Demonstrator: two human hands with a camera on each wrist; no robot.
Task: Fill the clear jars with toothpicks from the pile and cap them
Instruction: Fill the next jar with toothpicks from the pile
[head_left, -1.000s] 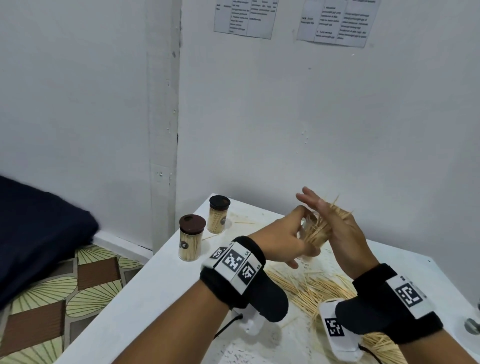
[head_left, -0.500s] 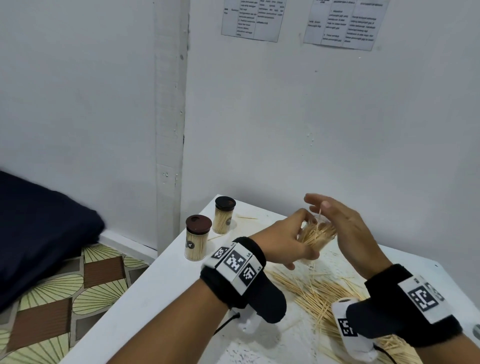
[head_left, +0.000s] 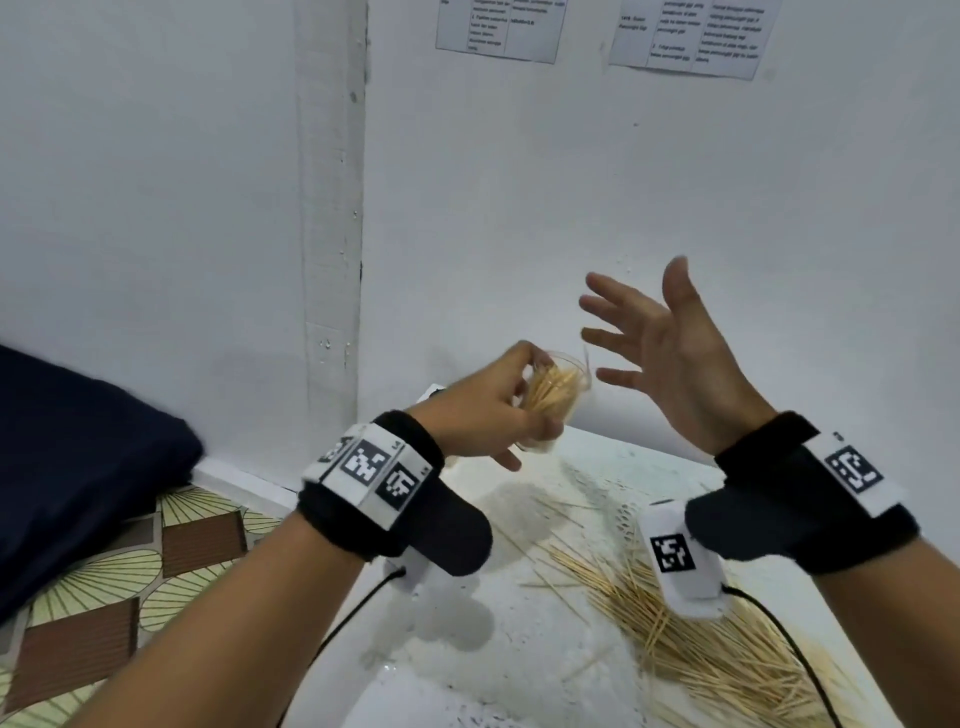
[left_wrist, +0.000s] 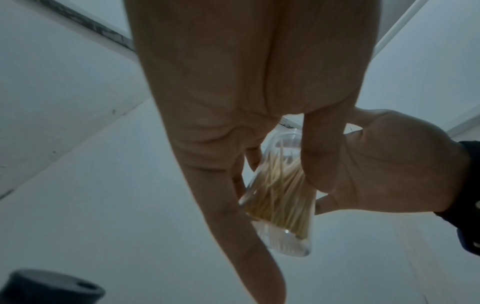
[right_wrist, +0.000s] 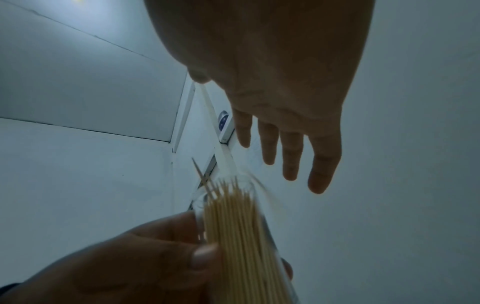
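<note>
My left hand (head_left: 488, 410) grips a clear jar (head_left: 556, 400) packed with toothpicks, lifted above the white table (head_left: 498, 670) and tilted toward the right. The jar has no cap on. In the left wrist view fingers wrap the jar (left_wrist: 280, 197). My right hand (head_left: 670, 353) is raised beside the jar's mouth with fingers spread, holding nothing. In the right wrist view its fingers (right_wrist: 291, 148) hang above the jar's open mouth (right_wrist: 233, 205). The toothpick pile (head_left: 691, 639) lies on the table under my right wrist.
A white wall stands just behind the table. A dark cushion (head_left: 78, 467) and patterned floor tiles (head_left: 104, 613) lie to the left. A dark cap-like object (left_wrist: 46, 288) shows at the bottom left of the left wrist view.
Both hands rose from the table. My right hand pulled off the jar's mouth and spread open. The toothpicks that stuck out now sit inside the jar. The two capped jars left view.
</note>
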